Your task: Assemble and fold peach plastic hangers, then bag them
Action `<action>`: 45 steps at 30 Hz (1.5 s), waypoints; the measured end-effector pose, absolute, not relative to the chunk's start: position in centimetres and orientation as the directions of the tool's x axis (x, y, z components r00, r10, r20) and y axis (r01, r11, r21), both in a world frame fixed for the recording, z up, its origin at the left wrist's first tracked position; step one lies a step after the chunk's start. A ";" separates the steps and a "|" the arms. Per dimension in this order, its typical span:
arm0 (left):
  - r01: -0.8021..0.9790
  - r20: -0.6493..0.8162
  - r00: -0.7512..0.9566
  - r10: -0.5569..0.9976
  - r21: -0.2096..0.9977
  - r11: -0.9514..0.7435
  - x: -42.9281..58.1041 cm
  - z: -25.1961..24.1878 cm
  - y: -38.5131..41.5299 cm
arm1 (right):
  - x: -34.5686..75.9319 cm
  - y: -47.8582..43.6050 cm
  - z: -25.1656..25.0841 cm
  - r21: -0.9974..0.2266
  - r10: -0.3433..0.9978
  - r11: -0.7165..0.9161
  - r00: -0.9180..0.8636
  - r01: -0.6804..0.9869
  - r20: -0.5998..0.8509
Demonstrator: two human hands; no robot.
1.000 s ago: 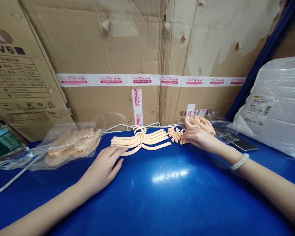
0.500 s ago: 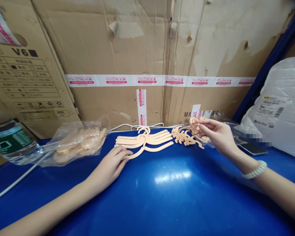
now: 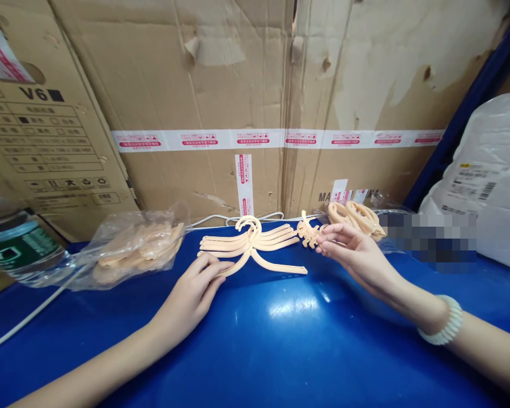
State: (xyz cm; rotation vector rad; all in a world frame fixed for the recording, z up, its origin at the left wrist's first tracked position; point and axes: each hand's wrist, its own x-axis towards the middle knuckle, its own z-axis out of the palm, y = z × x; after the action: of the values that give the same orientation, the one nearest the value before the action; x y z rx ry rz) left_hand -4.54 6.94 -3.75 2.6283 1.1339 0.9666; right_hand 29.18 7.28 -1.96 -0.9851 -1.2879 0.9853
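At frame centre, the left hand (image 3: 193,292) grips one end of a hanger (image 3: 276,265). Just right of it, the right hand (image 3: 357,255) pinches a clip strip (image 3: 308,232).

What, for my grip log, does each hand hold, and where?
Left hand grips the front hanger by the tip of the arm nearest it; right hand pinches a small peach clip by its right end.
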 end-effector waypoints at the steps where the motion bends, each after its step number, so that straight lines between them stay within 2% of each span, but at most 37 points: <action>1: 0.611 0.511 0.510 0.691 0.350 -0.710 -4.6 -3.7 6.9 | 29.0 7.2 -2.1 -0.958 0.958 0.285 0.039 -0.040 0.284; 4: 0.613 0.500 0.499 0.708 0.373 -0.696 -4.7 -3.7 7.0 | 28.6 6.9 -2.1 -0.968 0.977 0.215 0.027 -0.128 0.213; 10: 0.611 0.480 0.493 0.725 0.402 -0.682 -4.6 -3.7 7.0 | 28.4 7.1 -2.2 -0.964 0.996 -0.032 -0.087 -0.262 -0.010; 18: 0.600 0.474 0.482 0.737 0.434 -0.672 -4.6 -3.7 6.8 | 28.2 7.1 -2.7 -0.959 0.973 -0.143 -0.212 -0.245 -0.091; 26: 0.588 0.511 0.488 0.708 0.406 -0.699 -4.6 -3.7 6.9 | 28.4 7.0 -2.6 -0.907 0.903 -0.324 -0.374 -0.269 -0.212; 36: 0.596 0.543 0.496 0.677 0.353 -0.721 -4.6 -3.6 6.7 | 28.6 7.1 -2.4 -0.861 0.869 -0.417 -0.404 -0.292 -0.284; 45: 0.592 0.564 0.510 0.650 0.318 -0.740 -4.5 -3.6 6.7 | 28.6 7.0 -2.3 -0.868 0.864 -0.421 -0.409 -0.265 -0.294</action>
State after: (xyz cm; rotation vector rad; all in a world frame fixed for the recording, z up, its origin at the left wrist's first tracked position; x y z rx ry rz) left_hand -4.53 6.72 -3.59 2.6557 1.0950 1.0476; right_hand 28.60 6.97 -2.34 -0.9989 -0.9794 1.9088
